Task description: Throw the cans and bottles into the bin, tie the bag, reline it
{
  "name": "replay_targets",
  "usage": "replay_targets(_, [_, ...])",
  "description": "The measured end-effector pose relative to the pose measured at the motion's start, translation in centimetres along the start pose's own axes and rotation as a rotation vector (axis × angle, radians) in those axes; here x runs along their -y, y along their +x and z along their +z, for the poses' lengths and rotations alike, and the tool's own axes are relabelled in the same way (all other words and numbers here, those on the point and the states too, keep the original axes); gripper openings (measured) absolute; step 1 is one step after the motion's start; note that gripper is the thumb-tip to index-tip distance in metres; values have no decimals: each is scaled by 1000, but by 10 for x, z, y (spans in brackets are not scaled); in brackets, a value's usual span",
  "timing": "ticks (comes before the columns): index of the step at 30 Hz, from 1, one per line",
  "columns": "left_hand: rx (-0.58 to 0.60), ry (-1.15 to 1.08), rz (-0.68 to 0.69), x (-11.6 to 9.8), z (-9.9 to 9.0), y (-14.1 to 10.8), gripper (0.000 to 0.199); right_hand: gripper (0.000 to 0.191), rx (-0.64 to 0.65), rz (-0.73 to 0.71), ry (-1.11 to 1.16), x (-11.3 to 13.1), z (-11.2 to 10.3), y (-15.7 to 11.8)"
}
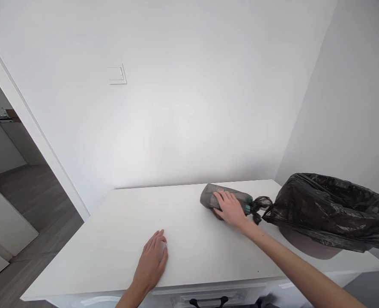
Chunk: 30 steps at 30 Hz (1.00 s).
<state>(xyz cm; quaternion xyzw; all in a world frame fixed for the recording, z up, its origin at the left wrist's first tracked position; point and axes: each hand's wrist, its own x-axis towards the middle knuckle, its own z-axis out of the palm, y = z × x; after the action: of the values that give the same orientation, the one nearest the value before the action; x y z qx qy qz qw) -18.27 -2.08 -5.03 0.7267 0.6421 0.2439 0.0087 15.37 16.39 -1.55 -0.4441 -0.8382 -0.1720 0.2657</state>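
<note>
My right hand (230, 209) lies over a dark grey, cylinder-shaped bundle (209, 194), its fingers across the top and the thumb at the near side. Teal marks show near the right end of the bundle, where thin black plastic is gathered into a knot. What is inside the bundle cannot be made out. My left hand (151, 260) rests on the white dresser top (112, 248), fingers stretched forward and thumb a little apart. A pale patch shows between that thumb and the fingers; it looks like the dresser surface.
A round bin lined with a black plastic bag (327, 214) stands at the right, close to the bundle's knotted end. Dark drawer handle (208, 302) below the front edge. White wall behind with a light switch (117, 74); a doorway (19, 171) opens at the left.
</note>
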Motion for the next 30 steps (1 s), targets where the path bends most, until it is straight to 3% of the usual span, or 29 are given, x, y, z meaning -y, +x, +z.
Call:
replay_targets(3, [-14, 1, 8, 1, 1, -2, 20, 50, -61, -72, 144, 38, -12, 3])
replay_targets(6, [-14, -3, 12, 3, 2, -3, 21, 48, -133, -96, 253, 49, -33, -1])
replay_targets(9, [-23, -12, 21, 5, 4, -2, 21, 41, -240, 55, 270, 30, -47, -14])
replay_targets(12, [-26, -17, 26, 7, 6, -2, 21, 39, -290, 287, 223, -3, -46, -37])
replay_targets(16, [-49, -18, 32, 8, 6, -3, 20, 39, -97, 400, 204, -25, -36, -74])
replay_targets(22, [-51, -18, 34, 8, 6, -4, 21, 38, 124, 319, 529, 2, -50, -105])
replay_targets(26, [-53, -25, 36, 6, 6, -6, 21, 46, 101, 453, 738, 5, -61, -116])
replay_targets(30, [-65, -40, 63, 7, 6, -6, 21, 44, 68, 482, 732, 0, -56, -129])
